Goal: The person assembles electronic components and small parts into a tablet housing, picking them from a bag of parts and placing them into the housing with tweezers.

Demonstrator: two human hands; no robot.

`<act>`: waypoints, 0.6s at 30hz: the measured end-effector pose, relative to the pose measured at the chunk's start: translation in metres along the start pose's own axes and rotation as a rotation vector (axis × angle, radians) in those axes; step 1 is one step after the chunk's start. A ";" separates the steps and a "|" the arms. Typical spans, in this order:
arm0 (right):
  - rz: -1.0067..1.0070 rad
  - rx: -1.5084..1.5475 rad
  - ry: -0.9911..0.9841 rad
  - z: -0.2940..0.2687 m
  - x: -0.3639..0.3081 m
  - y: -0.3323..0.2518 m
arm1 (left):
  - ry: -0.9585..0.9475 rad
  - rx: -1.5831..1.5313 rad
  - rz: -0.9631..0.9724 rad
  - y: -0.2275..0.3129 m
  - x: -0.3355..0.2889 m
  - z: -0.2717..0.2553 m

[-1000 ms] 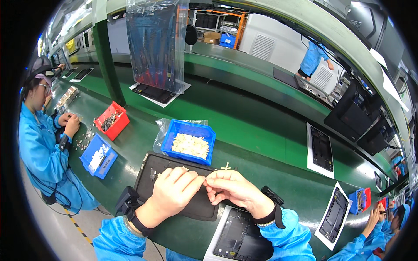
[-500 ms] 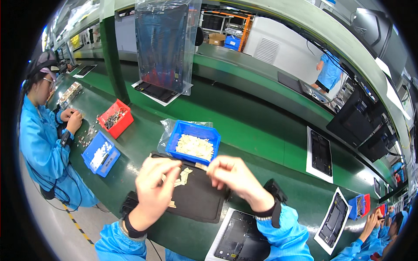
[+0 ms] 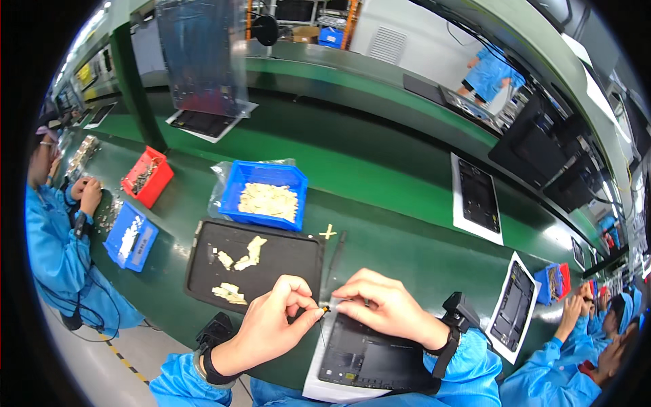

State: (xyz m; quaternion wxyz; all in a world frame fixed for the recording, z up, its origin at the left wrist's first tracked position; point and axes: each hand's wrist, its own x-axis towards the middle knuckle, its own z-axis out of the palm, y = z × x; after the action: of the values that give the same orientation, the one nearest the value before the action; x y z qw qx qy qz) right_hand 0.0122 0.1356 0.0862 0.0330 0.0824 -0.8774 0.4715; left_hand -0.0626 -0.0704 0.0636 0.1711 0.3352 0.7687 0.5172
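Note:
My left hand (image 3: 274,329) is closed in a pinch over the top left edge of a flat black device panel (image 3: 369,356). Between its thumb and forefinger is a small black-and-yellow piece (image 3: 326,309), with a thin dark line beneath it. Facing it, my right hand (image 3: 390,308) has thumb and forefinger drawn close together above the panel; anything between them is too small to make out. The panel lies on a white sheet (image 3: 314,380). Left of it, a black tray (image 3: 281,264) carries several pale yellow strips (image 3: 229,293) in loose groups.
Beyond the tray stands a blue bin (image 3: 264,220) of pale strips. A dark pen-like tool (image 3: 336,256) lies right of the tray. Farther left are a red bin (image 3: 157,183) and another blue bin (image 3: 139,254), near a co-worker (image 3: 57,237). More panels (image 3: 513,305) lie to the right.
Both hands have moved from above the tray, nearer and to the right, to the panel's upper edge. The black-and-yellow piece now shows in my left fingers. The view has shifted right.

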 end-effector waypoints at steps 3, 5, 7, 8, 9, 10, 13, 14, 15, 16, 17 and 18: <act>-0.023 0.015 -0.004 0.003 -0.020 0.009 | -0.079 0.031 0.042 0.006 0.003 0.014; -0.014 0.016 0.013 0.001 -0.029 0.013 | -0.106 0.049 0.078 0.008 0.004 0.024; -0.083 -0.055 -0.014 0.001 -0.033 0.017 | -0.116 0.074 0.104 0.009 0.001 0.027; -0.078 -0.051 -0.012 0.001 -0.035 0.015 | -0.134 0.028 0.065 0.010 -0.002 0.029; -0.123 -0.143 0.050 0.000 -0.038 0.012 | -0.151 -0.023 0.024 0.010 -0.004 0.032; -0.167 -0.235 0.110 -0.001 -0.040 0.010 | -0.157 -0.028 0.019 0.007 -0.006 0.035; -0.058 0.088 0.190 -0.010 -0.052 0.020 | -0.202 -0.277 -0.078 -0.006 -0.014 0.047; -0.050 0.093 0.189 -0.010 -0.056 0.026 | -0.220 -0.308 -0.112 -0.004 -0.017 0.052; 0.092 0.221 0.172 -0.008 -0.061 0.029 | -0.205 -0.346 -0.145 -0.008 -0.023 0.059; 0.235 0.348 0.155 -0.005 -0.065 0.032 | -0.189 -0.383 -0.178 -0.010 -0.028 0.065; 0.274 0.317 0.184 -0.001 -0.065 0.035 | -0.133 -0.355 -0.180 -0.008 -0.031 0.069; 0.279 0.321 0.181 0.002 -0.066 0.041 | -0.134 -0.356 -0.186 -0.009 -0.029 0.072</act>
State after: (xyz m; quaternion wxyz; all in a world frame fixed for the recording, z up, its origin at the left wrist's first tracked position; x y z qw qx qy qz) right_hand 0.0702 0.1639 0.0428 0.0328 -0.0781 -0.7874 0.6105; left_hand -0.0015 -0.0439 0.0237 0.3252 0.2607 0.6799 0.6033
